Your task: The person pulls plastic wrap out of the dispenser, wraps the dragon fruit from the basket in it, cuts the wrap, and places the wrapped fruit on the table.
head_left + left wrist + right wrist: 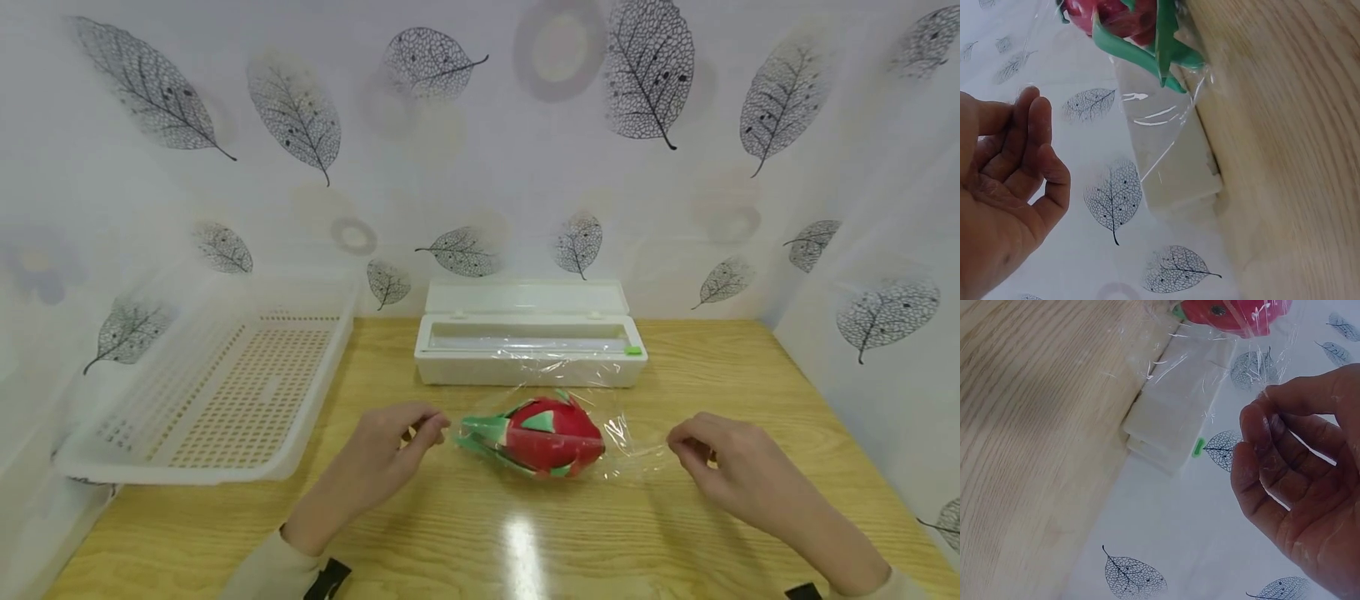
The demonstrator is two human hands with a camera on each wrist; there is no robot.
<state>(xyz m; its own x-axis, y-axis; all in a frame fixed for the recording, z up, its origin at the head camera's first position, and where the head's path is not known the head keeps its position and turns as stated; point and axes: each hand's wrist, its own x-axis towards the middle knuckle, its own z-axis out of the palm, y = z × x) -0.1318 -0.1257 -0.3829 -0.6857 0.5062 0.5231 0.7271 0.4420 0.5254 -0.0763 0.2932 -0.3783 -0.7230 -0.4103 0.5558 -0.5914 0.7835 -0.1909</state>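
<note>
A red dragon fruit with green leaf tips lies on its side in the middle of the wooden table, under clear plastic wrap. To its left, my left hand pinches the wrap between thumb and forefinger. On the other side my right hand pinches a gathered corner, and the wrap stretches from the fruit to those fingertips. Creases of plastic wrap show above the right fingers in the right wrist view. In the left wrist view, the wrap hangs past the green tips of the dragon fruit.
Behind the fruit stands a white wrap dispenser box, its lid raised, with a green slider at the right. A white perforated plastic basket sits at the left. Leaf-patterned sheeting encloses the back and sides of the table.
</note>
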